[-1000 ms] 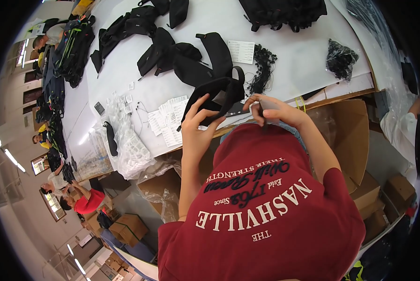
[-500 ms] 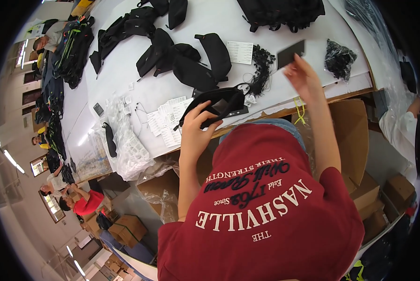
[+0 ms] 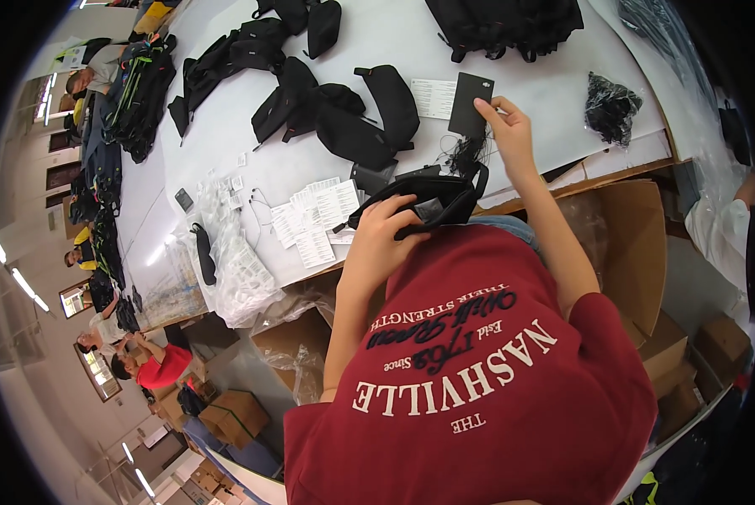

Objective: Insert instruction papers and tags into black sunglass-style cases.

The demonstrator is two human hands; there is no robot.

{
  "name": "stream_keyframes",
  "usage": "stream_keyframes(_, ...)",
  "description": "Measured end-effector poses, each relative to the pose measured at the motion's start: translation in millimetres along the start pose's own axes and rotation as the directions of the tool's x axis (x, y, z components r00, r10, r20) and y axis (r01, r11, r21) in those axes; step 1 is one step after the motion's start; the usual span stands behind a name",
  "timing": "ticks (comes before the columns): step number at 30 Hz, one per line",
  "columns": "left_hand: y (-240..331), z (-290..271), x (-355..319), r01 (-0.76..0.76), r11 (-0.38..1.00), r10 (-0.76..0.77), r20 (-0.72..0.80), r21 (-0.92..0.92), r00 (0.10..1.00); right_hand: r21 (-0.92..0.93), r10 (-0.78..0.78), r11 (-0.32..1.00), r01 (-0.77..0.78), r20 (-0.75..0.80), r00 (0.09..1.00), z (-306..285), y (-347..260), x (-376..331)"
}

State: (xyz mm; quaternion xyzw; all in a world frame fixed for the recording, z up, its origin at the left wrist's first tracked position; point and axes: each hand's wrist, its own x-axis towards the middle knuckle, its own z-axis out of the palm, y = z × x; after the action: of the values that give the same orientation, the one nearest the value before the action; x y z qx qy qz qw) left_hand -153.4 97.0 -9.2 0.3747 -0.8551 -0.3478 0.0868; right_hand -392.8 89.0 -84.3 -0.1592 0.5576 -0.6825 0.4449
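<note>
My left hand (image 3: 383, 238) is closed on the rim of a black fabric pouch (image 3: 455, 200) at the table's near edge. The pouch's mouth gapes, and something grey shows inside. Between thumb and fingers, my right hand (image 3: 512, 136) pinches a flat black card (image 3: 472, 101), held upright above the pouch. Behind the card are a printed white sheet (image 3: 429, 98) and a tangle of thin black cords (image 3: 464, 157), both partly covered. Printed white labels (image 3: 318, 220) lie fanned out left of the pouch, with dark cards (image 3: 372, 178) beside them.
Several black pouches (image 3: 392, 109) lie across the table's middle, and a black pile (image 3: 505, 25) sits at the back. A bagged black bundle (image 3: 612, 109) rests at right. Clear plastic bags (image 3: 236, 273) hang over the left edge; cardboard boxes (image 3: 234, 417) stand below. Other people are at far left.
My right hand has moved left with the black card, which now stands in front of the cords. The pouch in my left hand has shifted right and tipped.
</note>
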Motion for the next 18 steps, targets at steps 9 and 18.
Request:
stream_keyframes(9, 11, 10, 17, -0.143, 0.990, 0.143, -0.040, 0.003, 0.989, -0.614, 0.019, 0.211, 0.761, 0.781, 0.625, 6, -37, -51)
stream_keyframes(18, 4, 12, 14, -0.264, 0.959, 0.265, 0.002, 0.106, 0.964, -0.795, 0.387, 0.376, 0.476, 0.602, 0.699, -12, -43, -43)
